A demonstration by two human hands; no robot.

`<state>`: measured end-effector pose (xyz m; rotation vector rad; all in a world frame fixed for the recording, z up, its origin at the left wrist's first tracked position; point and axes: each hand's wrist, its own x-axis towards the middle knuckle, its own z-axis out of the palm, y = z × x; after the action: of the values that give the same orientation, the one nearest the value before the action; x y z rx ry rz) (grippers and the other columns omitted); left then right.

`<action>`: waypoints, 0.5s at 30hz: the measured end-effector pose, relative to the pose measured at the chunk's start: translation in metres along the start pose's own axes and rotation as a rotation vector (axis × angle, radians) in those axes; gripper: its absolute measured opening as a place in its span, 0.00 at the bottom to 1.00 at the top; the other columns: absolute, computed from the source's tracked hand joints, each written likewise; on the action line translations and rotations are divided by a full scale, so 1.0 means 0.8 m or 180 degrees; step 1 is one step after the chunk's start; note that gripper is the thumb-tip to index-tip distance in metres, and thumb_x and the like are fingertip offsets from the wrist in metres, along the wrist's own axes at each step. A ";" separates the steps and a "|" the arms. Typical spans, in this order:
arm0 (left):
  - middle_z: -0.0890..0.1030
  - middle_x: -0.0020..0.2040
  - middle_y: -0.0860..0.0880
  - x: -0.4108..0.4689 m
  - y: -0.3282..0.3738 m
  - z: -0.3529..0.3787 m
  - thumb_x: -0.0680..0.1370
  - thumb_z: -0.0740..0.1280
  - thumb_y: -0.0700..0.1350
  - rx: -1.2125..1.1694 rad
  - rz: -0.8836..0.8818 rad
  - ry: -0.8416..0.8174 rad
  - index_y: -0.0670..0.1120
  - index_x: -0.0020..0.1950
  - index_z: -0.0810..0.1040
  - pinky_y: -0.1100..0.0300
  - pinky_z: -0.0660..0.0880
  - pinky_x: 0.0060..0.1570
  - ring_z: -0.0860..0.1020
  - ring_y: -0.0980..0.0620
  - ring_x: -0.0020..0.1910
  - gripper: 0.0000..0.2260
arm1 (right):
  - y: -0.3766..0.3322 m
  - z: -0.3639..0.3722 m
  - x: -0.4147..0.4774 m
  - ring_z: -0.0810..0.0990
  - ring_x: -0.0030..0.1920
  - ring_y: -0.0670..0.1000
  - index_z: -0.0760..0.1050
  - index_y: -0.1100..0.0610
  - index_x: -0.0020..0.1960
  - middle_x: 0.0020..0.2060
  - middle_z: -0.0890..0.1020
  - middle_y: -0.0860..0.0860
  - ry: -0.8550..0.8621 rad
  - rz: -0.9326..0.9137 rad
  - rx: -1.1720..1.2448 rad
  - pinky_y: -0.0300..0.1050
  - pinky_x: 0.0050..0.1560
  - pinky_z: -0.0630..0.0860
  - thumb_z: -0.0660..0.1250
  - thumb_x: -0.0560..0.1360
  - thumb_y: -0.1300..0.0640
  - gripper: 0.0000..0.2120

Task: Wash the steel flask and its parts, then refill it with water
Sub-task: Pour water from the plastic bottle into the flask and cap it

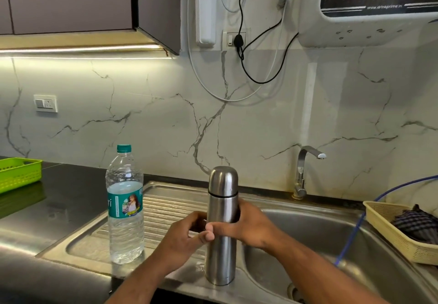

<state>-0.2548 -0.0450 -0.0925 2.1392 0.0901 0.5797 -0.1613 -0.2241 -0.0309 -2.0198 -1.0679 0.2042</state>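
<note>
The steel flask (221, 199) stands upright, its domed cap (223, 180) on, on the steel rim between the drainboard (166, 206) and the sink basin (308, 244). My right hand (251, 226) grips the flask's middle from the right, fingers behind it and thumb across the front. My left hand (183, 237) is against the flask's left side with curled fingers, its thumb on the front just below the right thumb. A clear plastic water bottle (125, 209) with a green cap, partly full, stands on the drainboard to the left.
A tap (305, 168) rises behind the basin, no water running. A thin blue hose (350, 237) hangs into the basin. At right, a beige basket (388, 230) holds a checked cloth (417, 223). A green basket (19, 171) sits on the dark counter, far left.
</note>
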 end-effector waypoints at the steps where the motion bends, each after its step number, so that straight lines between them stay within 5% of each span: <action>1: 0.85 0.51 0.60 0.000 -0.006 -0.002 0.61 0.61 0.84 0.0100 0.0055 0.0115 0.57 0.58 0.80 0.54 0.79 0.57 0.81 0.64 0.54 0.40 | 0.003 0.003 0.001 0.82 0.53 0.44 0.71 0.38 0.58 0.53 0.82 0.42 0.0026 0.0004 0.0085 0.42 0.53 0.82 0.80 0.64 0.36 0.28; 4: 0.85 0.43 0.59 -0.003 -0.018 -0.001 0.72 0.52 0.79 0.0052 0.0156 0.0610 0.58 0.51 0.81 0.56 0.78 0.45 0.82 0.60 0.47 0.31 | 0.004 0.001 0.009 0.83 0.54 0.44 0.74 0.40 0.59 0.53 0.84 0.44 0.0084 0.0009 0.0112 0.48 0.57 0.83 0.82 0.63 0.37 0.29; 8: 0.84 0.41 0.58 0.000 -0.024 -0.001 0.79 0.49 0.71 0.0392 0.0075 0.0889 0.56 0.49 0.78 0.55 0.78 0.44 0.81 0.59 0.44 0.25 | -0.001 -0.006 0.027 0.83 0.53 0.44 0.74 0.43 0.59 0.52 0.83 0.45 0.0172 0.0086 -0.0082 0.47 0.56 0.83 0.81 0.65 0.40 0.28; 15: 0.79 0.47 0.62 0.013 -0.033 0.005 0.80 0.63 0.55 0.1157 0.0041 0.0537 0.60 0.53 0.73 0.61 0.79 0.47 0.78 0.63 0.48 0.03 | -0.003 -0.037 0.122 0.83 0.51 0.46 0.75 0.48 0.61 0.50 0.82 0.45 0.0666 0.0116 -0.0064 0.44 0.51 0.83 0.81 0.67 0.41 0.28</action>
<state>-0.2400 -0.0293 -0.1113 2.4373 0.2948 0.8003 -0.0876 -0.1677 0.0115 -2.0290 -0.9056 0.0002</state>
